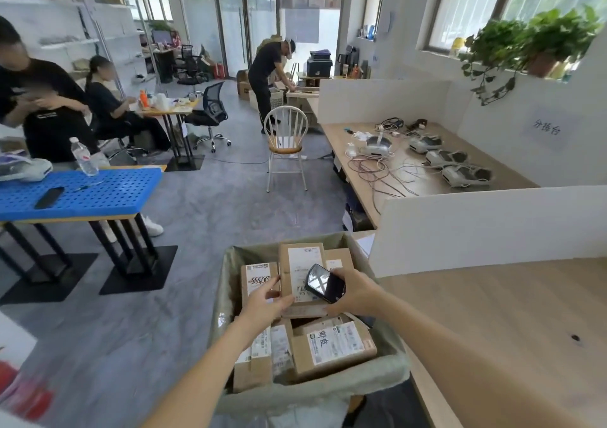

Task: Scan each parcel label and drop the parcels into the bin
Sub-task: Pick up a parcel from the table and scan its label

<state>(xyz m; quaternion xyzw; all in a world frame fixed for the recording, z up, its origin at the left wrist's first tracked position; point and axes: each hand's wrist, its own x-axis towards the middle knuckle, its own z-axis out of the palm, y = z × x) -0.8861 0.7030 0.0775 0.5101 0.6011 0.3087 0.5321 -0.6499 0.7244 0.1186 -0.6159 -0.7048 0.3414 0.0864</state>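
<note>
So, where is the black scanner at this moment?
In the head view, the right hand holds the black scanner low in the centre, just above the label of the parcel that the left hand holds over the bin.

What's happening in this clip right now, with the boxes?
A person stands over a lined bin already packed with labelled cardboard parcels. The left hand holds one parcel above the bin, label up, while the right hand grips a dark handheld scanner over that label. The parcel has not been dropped yet. Other people work at tables farther back.
</note>
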